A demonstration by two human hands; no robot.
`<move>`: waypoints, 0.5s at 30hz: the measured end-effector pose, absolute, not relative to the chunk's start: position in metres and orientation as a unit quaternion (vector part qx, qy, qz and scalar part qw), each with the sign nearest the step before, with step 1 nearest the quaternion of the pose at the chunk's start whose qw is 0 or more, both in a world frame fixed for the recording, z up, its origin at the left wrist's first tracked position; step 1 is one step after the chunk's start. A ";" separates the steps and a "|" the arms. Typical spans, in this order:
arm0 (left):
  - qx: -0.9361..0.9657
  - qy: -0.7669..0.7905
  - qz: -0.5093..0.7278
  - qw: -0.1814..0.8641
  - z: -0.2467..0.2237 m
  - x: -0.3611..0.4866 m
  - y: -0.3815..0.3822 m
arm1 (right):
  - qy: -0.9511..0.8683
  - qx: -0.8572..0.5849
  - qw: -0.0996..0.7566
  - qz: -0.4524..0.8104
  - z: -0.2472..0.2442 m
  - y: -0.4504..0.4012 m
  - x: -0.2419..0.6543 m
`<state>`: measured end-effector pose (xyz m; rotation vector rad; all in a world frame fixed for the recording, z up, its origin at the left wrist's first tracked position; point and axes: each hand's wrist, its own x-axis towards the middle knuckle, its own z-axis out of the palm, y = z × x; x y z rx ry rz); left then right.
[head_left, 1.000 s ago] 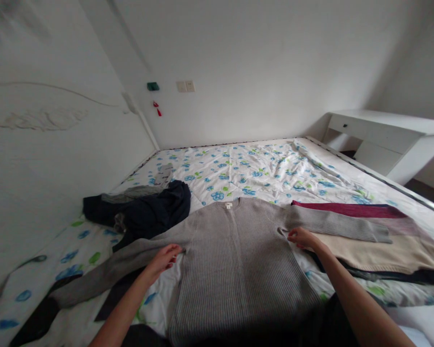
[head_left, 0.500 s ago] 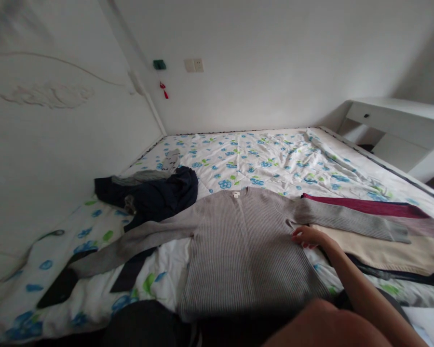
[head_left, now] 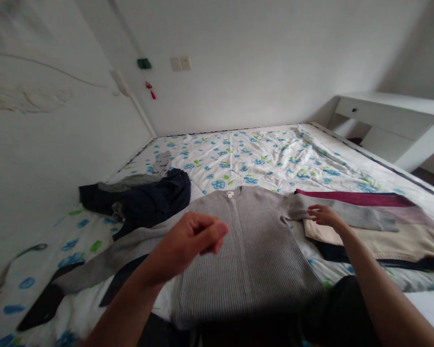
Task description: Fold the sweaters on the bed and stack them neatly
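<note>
A grey ribbed sweater [head_left: 246, 246] lies spread flat, face up, with a pale label at its neckline and both sleeves stretched out sideways. Above its left half hangs my left hand [head_left: 197, 236], fingers curled in a loose fist with nothing visible in it. My right hand [head_left: 323, 216] is over the base of the right-hand sleeve, its fingers slightly apart; whether they touch the knit I cannot tell. That sleeve lies across a folded garment [head_left: 379, 243] striped in maroon, pink and beige.
Dark navy clothes [head_left: 155, 195] are heaped at the left, with a grey printed piece [head_left: 162, 163] behind. A black flat item [head_left: 39, 306] lies by the left cuff. Floral bedding [head_left: 238, 149] covers the bed. A white desk [head_left: 383, 120] stands at the far right.
My left hand has risen from the bottom edge to above the sweater. My right hand has moved from the sweater's side up to the sleeve. The view has shifted slightly right.
</note>
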<state>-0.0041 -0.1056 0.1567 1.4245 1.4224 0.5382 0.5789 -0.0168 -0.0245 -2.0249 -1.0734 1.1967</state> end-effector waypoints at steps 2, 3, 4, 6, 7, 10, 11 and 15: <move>0.620 0.564 0.266 0.477 0.149 0.008 -0.056 | -0.409 -0.752 0.285 0.431 -0.028 -0.010 0.571; 0.619 0.577 0.273 0.457 0.139 0.009 -0.033 | -0.419 -0.749 0.283 0.428 -0.031 -0.006 0.564; 0.611 0.603 0.277 0.431 0.127 0.006 -0.012 | -0.432 -0.745 0.277 0.426 -0.034 -0.002 0.556; 0.582 0.669 0.268 0.376 0.098 -0.010 0.022 | -0.456 -0.738 0.265 0.421 -0.041 0.005 0.538; 0.566 0.699 0.259 0.353 0.083 -0.020 0.037 | -0.463 -0.734 0.262 0.422 -0.043 0.008 0.528; 0.530 0.757 0.223 0.311 0.044 -0.046 0.073 | -0.455 -0.718 0.278 0.447 -0.047 0.022 0.502; 0.523 0.769 0.213 0.299 0.034 -0.051 0.084 | -0.451 -0.713 0.285 0.454 -0.048 0.029 0.496; 0.514 0.795 0.177 0.271 0.005 -0.056 0.124 | -0.464 -0.712 0.283 0.444 -0.052 0.073 0.482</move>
